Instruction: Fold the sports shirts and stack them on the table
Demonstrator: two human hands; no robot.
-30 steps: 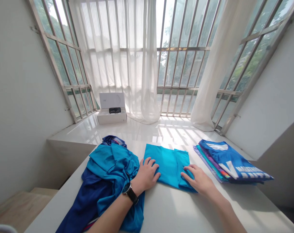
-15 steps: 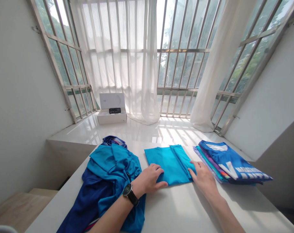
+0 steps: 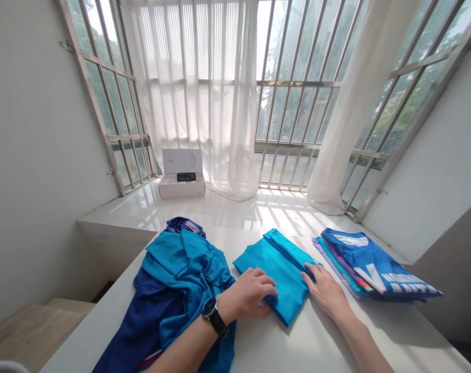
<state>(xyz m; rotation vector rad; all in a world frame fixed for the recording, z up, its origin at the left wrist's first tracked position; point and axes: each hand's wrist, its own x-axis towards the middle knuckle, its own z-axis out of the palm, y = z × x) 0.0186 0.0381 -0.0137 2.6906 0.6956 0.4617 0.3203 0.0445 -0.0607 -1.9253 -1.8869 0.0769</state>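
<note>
A folded teal garment point(image 3: 276, 274) lies turned at an angle on the white table, with a narrow folded strip along its far right side. My left hand point(image 3: 251, 295), with a black watch point(image 3: 215, 317) on the wrist, has its fingers curled over the garment's near left edge; the thumb is partly hidden. Thumb and fingers of my right hand point(image 3: 326, 290) grip the right edge. Beside my left forearm is a loose heap with a crumpled teal garment point(image 3: 192, 269) over a navy one point(image 3: 153, 311). Right of my right hand rests a stack of folded shirts point(image 3: 371, 264), a blue one with white print on top.
An open white box point(image 3: 182, 189) holding a small black device point(image 3: 186, 177) stands on the window ledge point(image 3: 227, 215). Sheer white curtains point(image 3: 235, 129) hang before barred windows. The white table point(image 3: 258, 352) ends at a left edge above a wooden surface point(image 3: 37, 326).
The folded teal garment has turned clockwise, its near corner now pointing toward me. My left hand has shifted slightly right with it; my right hand stays by its right edge.
</note>
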